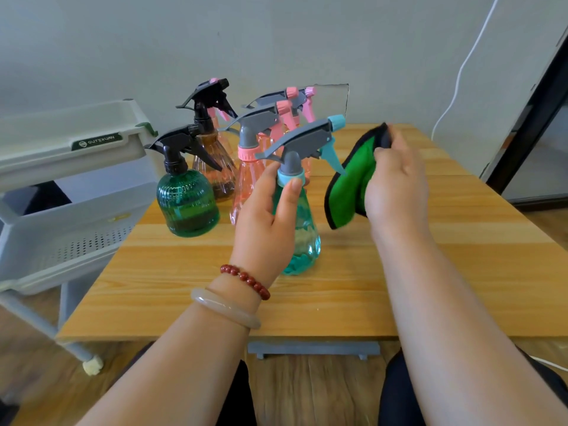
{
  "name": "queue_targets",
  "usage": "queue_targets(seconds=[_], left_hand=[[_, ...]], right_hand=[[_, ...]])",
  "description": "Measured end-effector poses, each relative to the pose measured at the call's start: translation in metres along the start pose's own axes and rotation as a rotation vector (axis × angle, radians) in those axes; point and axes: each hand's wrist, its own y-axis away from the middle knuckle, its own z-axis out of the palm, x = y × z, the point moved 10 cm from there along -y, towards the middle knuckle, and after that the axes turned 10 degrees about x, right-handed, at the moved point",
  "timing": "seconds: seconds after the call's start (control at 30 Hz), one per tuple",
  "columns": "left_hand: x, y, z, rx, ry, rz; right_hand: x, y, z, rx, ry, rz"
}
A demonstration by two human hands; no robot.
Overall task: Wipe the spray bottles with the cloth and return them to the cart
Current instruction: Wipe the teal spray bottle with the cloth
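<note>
My left hand (266, 216) grips a clear teal spray bottle (304, 241) by its neck, upright on the wooden table (430, 272). Its trigger head is grey with a light blue nozzle. My right hand (396, 182) holds a green cloth (347, 186) with a black edge just to the right of that bottle, not touching it. Behind stand a round green bottle (187, 204) with a black head, a brown bottle (215, 161) with a black head, and several pink bottles (249, 176) with grey heads.
A white multi-tier cart (73, 216) stands at the left, against the table's left edge; its perforated middle shelf lies beside the green bottle. A wall rises behind the table, with a white cable at the right. A dark door frame (534, 112) is at far right.
</note>
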Motion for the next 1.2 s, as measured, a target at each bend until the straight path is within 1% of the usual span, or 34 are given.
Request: queue_targets(seconds=[0.03, 0.1, 0.17, 0.2, 0.37, 0.4, 0.5, 0.6, 0.77, 0.8, 0.93, 1.0, 1.07, 1.1, 1.13, 1.2], left_hand=[[-0.001, -0.001, 0.0, 0.001, 0.003, -0.004], [0.0, -0.001, -0.001, 0.003, 0.004, 0.005], [0.001, -0.001, -0.001, 0.003, 0.014, 0.014], [0.002, 0.0, -0.001, 0.002, 0.018, 0.014], [0.0, -0.001, -0.002, 0.002, 0.007, 0.034], [0.0, -0.001, -0.002, 0.001, 0.007, 0.032], [0.0, -0.001, -0.001, 0.005, 0.009, 0.023], [0.0, 0.0, -0.001, 0.018, 0.013, 0.025], [0.0, 0.001, -0.002, 0.025, 0.015, 0.016], [0.001, 0.001, -0.002, 0.024, 0.009, 0.021], [0.002, 0.001, -0.003, 0.012, -0.005, 0.018], [0.002, 0.0, -0.004, 0.015, -0.005, 0.014], [0.0, 0.0, -0.004, 0.017, -0.004, 0.01], [0.0, 0.0, -0.004, 0.013, 0.0, 0.01], [0.001, 0.001, -0.003, 0.009, 0.001, 0.014], [0.003, 0.001, -0.003, 0.007, 0.001, 0.028]], right_hand=[[-0.006, 0.003, 0.002, -0.013, -0.046, -0.036], [-0.009, 0.011, 0.012, -0.104, -0.185, -0.038], [-0.006, 0.025, 0.024, -0.21, -0.306, 0.035], [-0.002, 0.03, 0.027, -0.228, -0.345, 0.087], [0.009, 0.029, 0.035, -0.227, -0.581, 0.247], [0.012, 0.026, 0.034, -0.205, -0.621, 0.265], [0.013, 0.024, 0.026, -0.139, -0.644, 0.224], [0.013, 0.03, 0.03, -0.17, -0.707, 0.283], [0.009, 0.035, 0.043, -0.313, -0.551, 0.242], [0.007, 0.034, 0.042, -0.316, -0.511, 0.207], [0.0, 0.028, 0.028, -0.234, -0.276, -0.04], [0.001, 0.029, 0.03, -0.279, -0.305, -0.058], [0.004, 0.03, 0.036, -0.376, -0.429, 0.021], [0.004, 0.03, 0.037, -0.394, -0.454, 0.04], [0.003, 0.028, 0.035, -0.381, -0.438, 0.031], [-0.002, 0.025, 0.027, -0.277, -0.306, -0.068]])
